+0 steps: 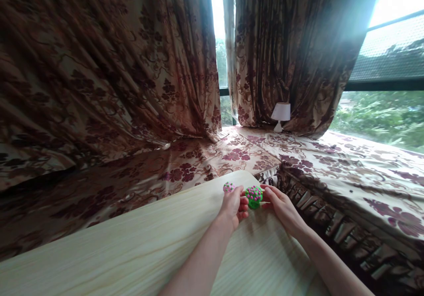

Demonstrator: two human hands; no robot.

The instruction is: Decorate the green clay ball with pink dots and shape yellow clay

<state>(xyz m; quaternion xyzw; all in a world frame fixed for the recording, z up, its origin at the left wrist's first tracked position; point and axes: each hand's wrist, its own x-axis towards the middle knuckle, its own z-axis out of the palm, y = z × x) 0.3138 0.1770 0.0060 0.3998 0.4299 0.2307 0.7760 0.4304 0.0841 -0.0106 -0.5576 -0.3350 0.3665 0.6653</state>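
A small bright green object with a domed top covered in pink dots [254, 194], like a modelled mushroom or cupcake, sits between my two hands over the far end of the table. My left hand [232, 205] has curled fingers, with the tips at the object's left side. From the right, my right hand [281, 205] closes thumb and fingers at its other side. A pink dotted piece of similar look [228, 187] shows just beyond my left thumb, its lower part hidden by that hand. Whether it rests on the table I cannot tell.
The pale wooden table [132, 252] has a rounded far corner. Flower-patterned cloth covers the ledge [232, 154] behind it and the ruffled seat [374, 194] on the right. A small white lamp [281, 112] stands by the patterned curtains [159, 66] and windows [384, 115].
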